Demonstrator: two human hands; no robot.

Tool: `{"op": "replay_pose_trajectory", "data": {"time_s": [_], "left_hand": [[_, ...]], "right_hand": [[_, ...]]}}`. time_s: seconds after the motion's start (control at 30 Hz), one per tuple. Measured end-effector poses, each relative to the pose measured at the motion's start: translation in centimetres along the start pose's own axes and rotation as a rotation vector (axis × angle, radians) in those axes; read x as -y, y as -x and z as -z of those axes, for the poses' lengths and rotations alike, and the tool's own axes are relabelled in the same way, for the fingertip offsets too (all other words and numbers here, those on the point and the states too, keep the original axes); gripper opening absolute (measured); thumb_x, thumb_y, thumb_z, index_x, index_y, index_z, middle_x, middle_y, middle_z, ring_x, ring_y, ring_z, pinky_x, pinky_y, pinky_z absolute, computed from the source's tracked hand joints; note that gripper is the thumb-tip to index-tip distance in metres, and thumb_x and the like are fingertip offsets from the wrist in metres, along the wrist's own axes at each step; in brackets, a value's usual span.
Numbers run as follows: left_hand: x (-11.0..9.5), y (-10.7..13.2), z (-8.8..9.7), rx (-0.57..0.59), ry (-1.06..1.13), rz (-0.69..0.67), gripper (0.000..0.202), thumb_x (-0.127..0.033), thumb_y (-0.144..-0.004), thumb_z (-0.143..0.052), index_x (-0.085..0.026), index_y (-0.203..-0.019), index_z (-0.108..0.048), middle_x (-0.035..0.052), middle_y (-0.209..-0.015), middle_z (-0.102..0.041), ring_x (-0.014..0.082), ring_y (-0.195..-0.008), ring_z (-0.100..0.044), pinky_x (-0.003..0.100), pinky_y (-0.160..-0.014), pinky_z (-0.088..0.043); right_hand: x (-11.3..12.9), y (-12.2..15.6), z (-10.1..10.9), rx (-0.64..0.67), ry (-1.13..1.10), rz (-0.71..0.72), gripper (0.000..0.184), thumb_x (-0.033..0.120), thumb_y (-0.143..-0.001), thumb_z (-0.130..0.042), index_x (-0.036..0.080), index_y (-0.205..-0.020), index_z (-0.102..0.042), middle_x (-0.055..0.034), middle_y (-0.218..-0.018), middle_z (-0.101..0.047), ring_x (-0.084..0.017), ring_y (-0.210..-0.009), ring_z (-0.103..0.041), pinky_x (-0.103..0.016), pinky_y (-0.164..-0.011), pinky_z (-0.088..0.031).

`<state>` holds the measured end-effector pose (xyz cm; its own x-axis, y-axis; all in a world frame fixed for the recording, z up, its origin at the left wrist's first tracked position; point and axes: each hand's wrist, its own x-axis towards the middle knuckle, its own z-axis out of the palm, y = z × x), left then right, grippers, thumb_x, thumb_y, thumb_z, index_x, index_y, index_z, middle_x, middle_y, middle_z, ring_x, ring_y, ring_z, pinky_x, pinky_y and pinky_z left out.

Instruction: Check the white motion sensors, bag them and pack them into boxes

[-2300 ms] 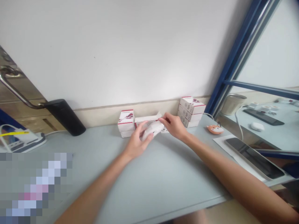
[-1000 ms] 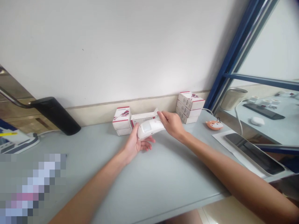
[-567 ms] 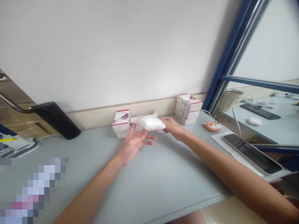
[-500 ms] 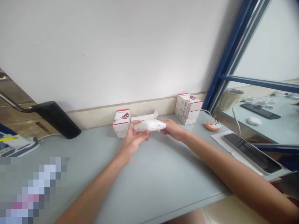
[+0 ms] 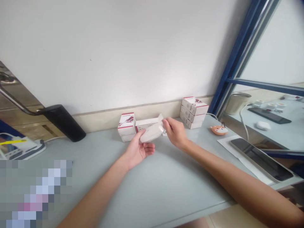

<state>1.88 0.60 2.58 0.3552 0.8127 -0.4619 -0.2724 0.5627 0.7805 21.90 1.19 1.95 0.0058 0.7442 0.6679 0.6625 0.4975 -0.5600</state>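
- Right hand point(image 5: 175, 133) pinched narrow on the far end of a white oblong item in cloudy plastic wrap point(image 5: 152, 133); left hand point(image 5: 139, 149) open, palm up, fingers spread, item resting against its thumb side, just in front of the cartons.
- Pale grey-blue desk point(image 5: 166, 186) beneath both forearms, against a white wall point(image 5: 106, 53).
- Two stacks of white red-edged cartons point(image 5: 126, 127) point(image 5: 193, 113) on the desk, an open white carton point(image 5: 147, 123) between them.
- Black smartphone point(image 5: 261, 160) on white paper, off to the right.
- Likely trouble: a slipped pinch, with only an open palm below, dropping the item onto the cartons.
- Hard to make out: anything inside the wrap, the carton print, and whatever lies under the pixelated patch point(image 5: 35, 193).
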Motion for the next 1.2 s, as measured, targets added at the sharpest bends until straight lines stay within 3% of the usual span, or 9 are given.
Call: {"op": "replay_pose_trajectory", "data": {"time_s": [0.3,0.47,0.57,0.63,0.73,0.83,1.0,1.1,1.2], "left_hand": [[-1.5,-0.2,1.3,-0.09,0.007,-0.114,0.027,-0.043,-0.087,-0.077,-0.019,-0.087,-0.064,-0.0051,-0.054,-0.053,0.0093,-0.041,-0.05,0.019,-0.039,-0.043],[-2.0,0.0,1.8,-0.121,-0.046,-0.162,0.031,-0.039,-0.079,-0.085,-0.02,-0.092,-0.065,-0.0049,-0.064,-0.061,0.0088,-0.047,-0.054,0.019,-0.043,-0.042],[-1.9,0.3,1.8,-0.091,-0.093,-0.175,0.038,-0.039,-0.077,-0.086,-0.021,-0.106,-0.069,0.0006,-0.086,-0.073,0.0148,-0.067,-0.067,0.023,-0.054,-0.05],[-1.7,0.4,1.8,-0.076,-0.168,-0.209,0.044,-0.043,-0.078,-0.085,-0.021,-0.113,-0.07,0.0041,-0.1,-0.076,0.0198,-0.082,-0.071,0.026,-0.061,-0.053],[-1.4,0.6,1.6,-0.092,-0.297,-0.317,0.045,-0.044,-0.079,-0.082,-0.021,-0.116,-0.071,0.0064,-0.108,-0.076,0.0231,-0.092,-0.071,0.028,-0.067,-0.052],[-1.1,0.8,1.3,-0.125,-0.409,-0.413,0.037,-0.043,-0.082,-0.078,-0.021,-0.11,-0.071,0.0054,-0.102,-0.074,0.0209,-0.089,-0.067,0.025,-0.065,-0.046],[-1.1,1.2,0.6,-0.092,-0.491,-0.533,0.028,-0.029,-0.074,-0.08,-0.02,-0.096,-0.065,-0.0025,-0.08,-0.06,0.013,-0.068,-0.052,0.023,-0.057,-0.035],[-1.5,1.5,0.4,0.026,-0.39,-0.527,0.029,-0.028,-0.073,-0.081,-0.021,-0.091,-0.059,-0.0051,-0.074,-0.052,0.0109,-0.064,-0.047,0.023,-0.058,-0.036],[-1.9,1.8,0.1,0.091,-0.318,-0.558,0.027,-0.034,-0.079,-0.076,-0.022,-0.084,-0.052,-0.0058,-0.068,-0.046,0.0117,-0.061,-0.044,0.024,-0.059,-0.035]], "right_hand": [[1.2,0.9,-0.4,0.195,0.411,0.631,0.031,0.036,-0.113,-0.037,0.022,-0.1,-0.061,-0.0044,-0.096,-0.069,-0.016,-0.069,-0.055,-0.031,-0.059,-0.026],[2.1,0.6,0.0,0.173,0.435,0.784,0.036,0.045,-0.11,-0.047,0.021,-0.087,-0.06,-0.0028,-0.082,-0.066,-0.017,-0.072,-0.056,-0.032,-0.064,-0.035],[2.3,0.5,0.2,0.172,0.401,0.755,0.045,0.061,-0.104,-0.052,0.02,-0.088,-0.063,-0.0062,-0.087,-0.066,-0.02,-0.08,-0.06,-0.033,-0.07,-0.043],[2.5,0.7,0.2,0.201,0.365,0.692,0.055,0.071,-0.096,-0.056,0.019,-0.109,-0.067,-0.0117,-0.105,-0.068,-0.025,-0.094,-0.063,-0.035,-0.079,-0.049],[2.7,0.9,0.0,0.322,0.314,0.608,0.077,0.074,-0.087,-0.067,0.024,-0.145,-0.055,-0.0189,-0.141,-0.058,-0.033,-0.126,-0.057,-0.045,-0.102,-0.05],[2.7,1.0,-0.4,0.469,0.28,0.563,0.088,0.059,-0.085,-0.079,0.03,-0.159,-0.039,-0.0186,-0.16,-0.043,-0.036,-0.145,-0.044,-0.052,-0.113,-0.045],[2.0,0.7,-0.6,0.576,0.289,0.528,0.104,0.04,-0.084,-0.083,0.032,-0.168,-0.022,-0.0191,-0.166,-0.036,-0.039,-0.154,-0.034,-0.056,-0.115,-0.044],[1.1,0.4,-0.4,0.546,0.251,0.414,0.109,0.045,-0.08,-0.085,0.033,-0.168,-0.022,-0.0199,-0.164,-0.036,-0.041,-0.146,-0.044,-0.054,-0.104,-0.054],[-0.3,-0.3,-0.1,0.387,0.125,0.249,0.106,0.058,-0.076,-0.084,0.03,-0.164,-0.033,-0.02,-0.161,-0.038,-0.039,-0.135,-0.055,-0.051,-0.099,-0.057]]}}
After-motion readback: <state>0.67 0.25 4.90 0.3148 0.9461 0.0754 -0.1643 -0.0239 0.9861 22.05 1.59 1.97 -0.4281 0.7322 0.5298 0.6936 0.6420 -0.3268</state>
